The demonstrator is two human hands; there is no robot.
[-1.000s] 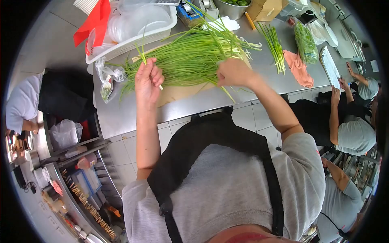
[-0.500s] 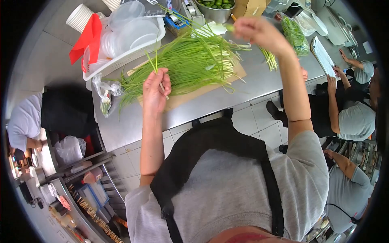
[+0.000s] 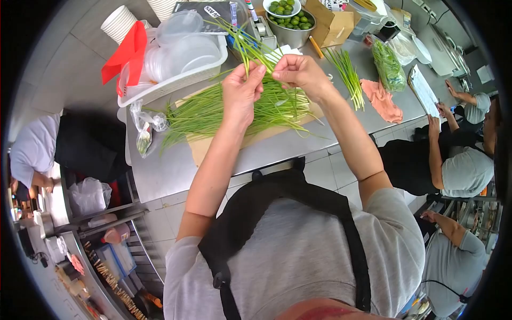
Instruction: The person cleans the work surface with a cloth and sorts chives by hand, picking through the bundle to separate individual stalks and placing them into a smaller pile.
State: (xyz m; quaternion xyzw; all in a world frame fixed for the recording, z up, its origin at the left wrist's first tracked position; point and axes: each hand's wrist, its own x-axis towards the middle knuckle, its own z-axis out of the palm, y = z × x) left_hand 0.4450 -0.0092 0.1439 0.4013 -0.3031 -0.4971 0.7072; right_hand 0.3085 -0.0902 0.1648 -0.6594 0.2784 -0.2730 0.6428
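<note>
A large pile of long green chives [image 3: 200, 112] lies over a tan board or sheet [image 3: 200, 152] on the metal table. My left hand [image 3: 242, 93] is raised above the pile, thumb and fingers pinched on a few chive stalks that point up and away. Close beside it on the right, my right hand [image 3: 303, 74] is closed in a pinch on the chives too. Its fingertips partly hide what they grip. To the right of my hands rests a smaller, straightened bunch of chives [image 3: 348, 74].
A white basket of clear lids [image 3: 184, 85] stands at the left, near a knotted plastic bag [image 3: 145, 125]. Behind are a metal bowl of limes [image 3: 298, 36] and a cardboard box [image 3: 332, 25]. An orange cloth [image 3: 381, 101] and bagged greens [image 3: 388, 64] lie right. Co-workers [image 3: 461, 160] stand at the right.
My right hand has come down and left from over the right side to meet my left hand. My left hand has risen and shifted right, still pinching stalks.
</note>
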